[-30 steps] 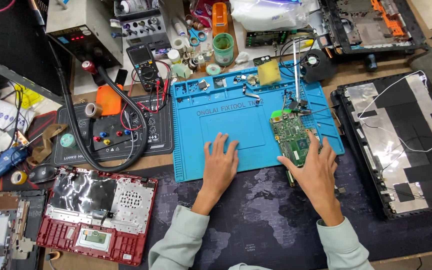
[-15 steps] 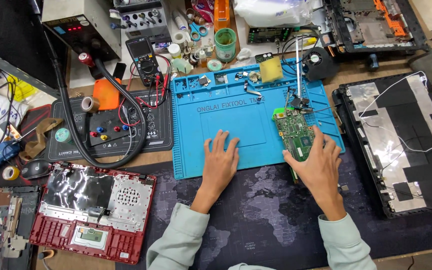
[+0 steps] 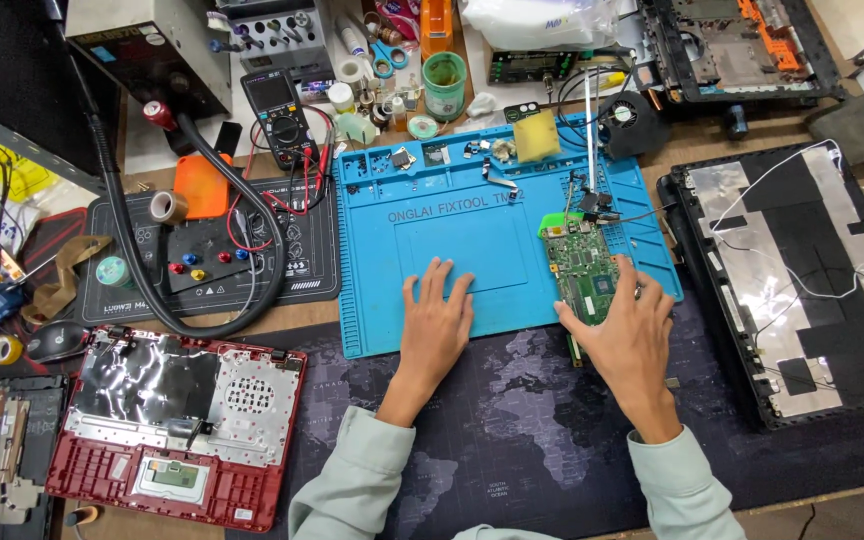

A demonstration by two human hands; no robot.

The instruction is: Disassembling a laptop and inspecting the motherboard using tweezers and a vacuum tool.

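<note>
A green circuit board (image 3: 582,265) lies on the right part of a blue repair mat (image 3: 422,200). My right hand (image 3: 627,335) covers the board's near end, fingers curled around its edges. My left hand (image 3: 434,325) rests flat and spread on the mat's front middle, holding nothing. Clip leads and a metal stand (image 3: 590,190) sit at the board's far end.
A red laptop base (image 3: 167,430) lies front left, a black laptop lid with foil and white wires (image 3: 802,280) at right. A black mat with a hose (image 3: 202,270), a multimeter (image 3: 277,115), a green cup (image 3: 444,85) and another laptop chassis (image 3: 732,45) crowd the back.
Both hands stay almost where they were; the right hand's fingers have closed a little more around the board's near end. The camera view has shifted slightly.
</note>
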